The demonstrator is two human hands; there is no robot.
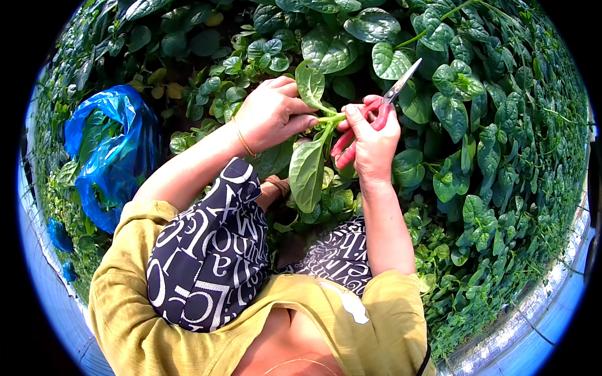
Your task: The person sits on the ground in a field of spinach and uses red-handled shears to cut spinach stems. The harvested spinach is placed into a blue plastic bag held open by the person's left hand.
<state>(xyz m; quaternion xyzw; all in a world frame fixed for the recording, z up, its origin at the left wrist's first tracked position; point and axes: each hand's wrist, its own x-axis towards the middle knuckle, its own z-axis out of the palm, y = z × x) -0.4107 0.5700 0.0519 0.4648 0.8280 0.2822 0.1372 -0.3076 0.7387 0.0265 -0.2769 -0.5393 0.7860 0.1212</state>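
Both my hands meet at a leafy green sprig (308, 171) with a thick pale stem and a few broad leaves. My left hand (277, 113) pinches the stem from the left between thumb and fingers. On the other side, my right hand (371, 136) holds the stem's end with thumb and fingertips. Scissors (397, 89) with red handles also lie in my right hand, their blades together and pointing up and to the right. A thin bangle (243, 137) circles my left wrist.
An open blue plastic bag (134, 136) with green leaves inside stands among plants at the left. Smaller blue pieces (60, 236) lie below it. Dense leafy plants (489, 160) surround me ahead and to the right. My patterned trouser knees (211, 254) are close under my arms.
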